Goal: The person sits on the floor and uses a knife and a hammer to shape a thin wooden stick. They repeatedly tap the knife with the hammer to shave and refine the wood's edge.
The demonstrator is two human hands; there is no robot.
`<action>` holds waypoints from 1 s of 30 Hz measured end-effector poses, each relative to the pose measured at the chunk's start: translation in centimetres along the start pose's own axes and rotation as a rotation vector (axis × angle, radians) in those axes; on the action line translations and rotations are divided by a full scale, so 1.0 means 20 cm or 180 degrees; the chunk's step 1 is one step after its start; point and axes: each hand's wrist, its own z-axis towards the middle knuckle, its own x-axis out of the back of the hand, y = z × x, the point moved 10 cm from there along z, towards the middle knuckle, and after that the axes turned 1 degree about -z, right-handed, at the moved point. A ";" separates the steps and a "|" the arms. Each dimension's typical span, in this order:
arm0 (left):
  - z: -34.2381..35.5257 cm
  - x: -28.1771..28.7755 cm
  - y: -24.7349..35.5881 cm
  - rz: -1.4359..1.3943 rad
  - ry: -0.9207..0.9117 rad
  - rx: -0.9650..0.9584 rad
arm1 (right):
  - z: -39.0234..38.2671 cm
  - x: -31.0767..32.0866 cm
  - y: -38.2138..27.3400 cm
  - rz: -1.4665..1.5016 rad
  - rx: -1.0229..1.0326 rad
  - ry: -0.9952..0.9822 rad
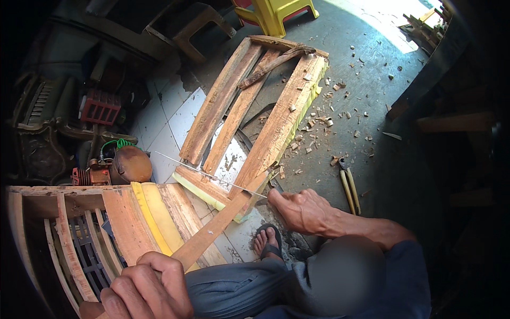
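Wooden frame (249, 117) lies flat at centre, slats running toward 1 o'clock, on a grey concrete floor (372, 64) that meets white tiles (164, 122) at 9 o'clock of it. Second slatted frame (79, 234) with yellow foam at 8 o'clock. Dark machinery and a red crate (100, 108) crowd 10 o'clock; yellow plastic stool (273, 13) at 12. Wood chips (324, 122) scatter toward 2 o'clock. Pincers (348, 186) lie at 3 o'clock. Left hand (149, 290) closed around a wooden strip (218, 226). Right hand (300, 210) gripping a thin saw blade (207, 175) across the frame's near rail.
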 end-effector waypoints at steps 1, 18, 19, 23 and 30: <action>0.00 0.01 0.00 0.0049 0.0113 -0.0078 | 0.00 0.02 -0.02 0.0038 -0.0006 -0.0087; -0.01 0.02 0.02 -0.0068 0.0055 -0.0096 | -0.06 0.08 -0.19 0.0602 0.0675 0.0507; -0.02 0.01 0.04 -0.0143 -0.0050 -0.0150 | -0.05 -0.02 -0.10 0.0497 0.0425 0.0307; -0.02 0.03 -0.01 -0.0108 -0.0137 0.0002 | 0.00 -0.01 -0.01 0.0061 0.0046 -0.0056; -0.04 0.08 0.01 0.0201 0.0533 -0.0401 | 0.00 -0.07 0.06 -0.0085 -0.0002 -0.0057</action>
